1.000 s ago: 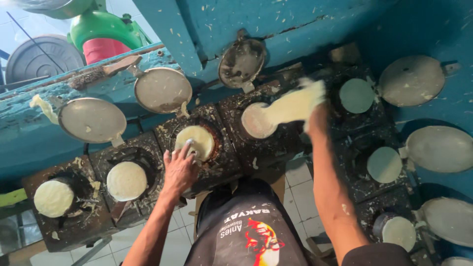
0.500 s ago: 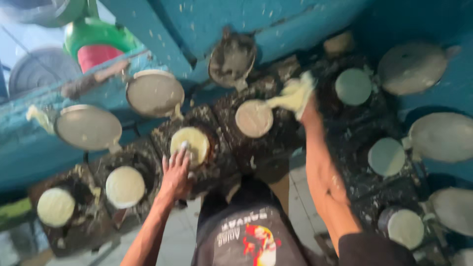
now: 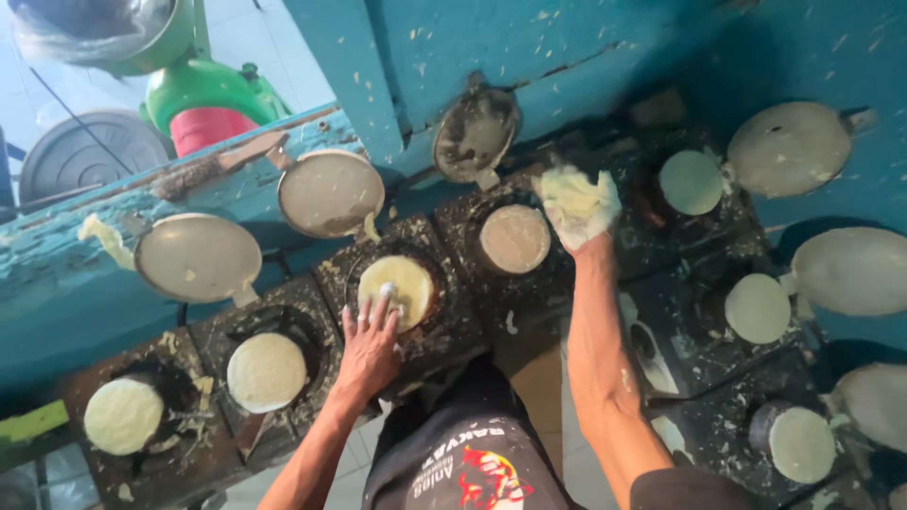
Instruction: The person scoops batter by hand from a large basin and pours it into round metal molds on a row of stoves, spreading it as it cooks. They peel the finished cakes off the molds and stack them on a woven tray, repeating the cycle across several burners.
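Seven batter-filled pans (image 3: 265, 371) are counted on the blackened stove top (image 3: 453, 331) against a peeling blue wall (image 3: 586, 38), with six lids (image 3: 197, 257) propped open. Left hand (image 3: 370, 344) is laid open at the yellowish pancake (image 3: 398, 289); right hand (image 3: 578, 206), lowered since earlier, is closed around a wad of dough (image 3: 574, 194).

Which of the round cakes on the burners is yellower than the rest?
The cake under the left hand's fingertips, middle of the near row; the others look pale white.
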